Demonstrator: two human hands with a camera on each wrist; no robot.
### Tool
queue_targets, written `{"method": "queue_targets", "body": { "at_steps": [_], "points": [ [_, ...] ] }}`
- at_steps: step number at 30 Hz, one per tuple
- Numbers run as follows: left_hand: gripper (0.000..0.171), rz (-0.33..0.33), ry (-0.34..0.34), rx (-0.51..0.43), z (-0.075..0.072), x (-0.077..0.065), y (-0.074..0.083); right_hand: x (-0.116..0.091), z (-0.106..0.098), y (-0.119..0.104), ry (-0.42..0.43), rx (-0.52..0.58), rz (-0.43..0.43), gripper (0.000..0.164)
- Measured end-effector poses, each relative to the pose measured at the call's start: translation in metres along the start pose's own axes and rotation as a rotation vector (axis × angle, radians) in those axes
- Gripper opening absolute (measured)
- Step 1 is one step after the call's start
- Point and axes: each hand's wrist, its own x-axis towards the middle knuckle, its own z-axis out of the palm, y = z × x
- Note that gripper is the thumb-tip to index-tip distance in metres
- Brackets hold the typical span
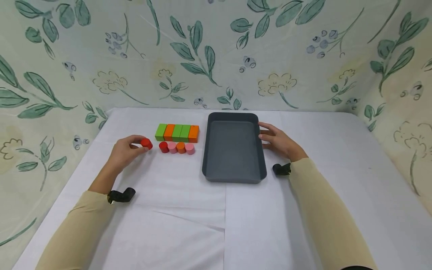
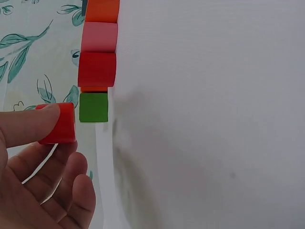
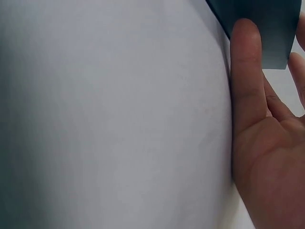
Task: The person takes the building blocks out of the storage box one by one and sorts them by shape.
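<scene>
My left hand (image 1: 122, 153) pinches a red cylinder (image 1: 146, 143) between thumb and fingers, left of the other pieces. In the left wrist view the thumb lies across this red cylinder (image 2: 66, 124). Just to its right, a row of small cylinders stands side by side: a red one (image 1: 163, 147), a pink one (image 1: 172, 147), an orange one (image 1: 180, 147) and another pink one (image 1: 190, 149). My right hand (image 1: 280, 141) touches the right wall of a dark grey tray (image 1: 235, 180), its fingers extended along the side. Nothing lies in the tray.
Behind the cylinders sits a tight row of green blocks (image 1: 177, 131) and orange blocks (image 1: 194, 134). A white cloth (image 1: 189, 225) with creases covers the table. Leaf-patterned fabric (image 1: 216, 56) hangs behind the table and on both sides.
</scene>
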Motion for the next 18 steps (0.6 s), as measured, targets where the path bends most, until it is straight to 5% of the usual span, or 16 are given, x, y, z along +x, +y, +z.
{"method": "queue_targets", "body": {
  "at_steps": [18],
  "points": [
    [0.048,-0.030,-0.029,0.052,0.019,0.012,0.003,-0.002,0.001,-0.001,-0.012,0.017,0.002,0.068]
  ]
}}
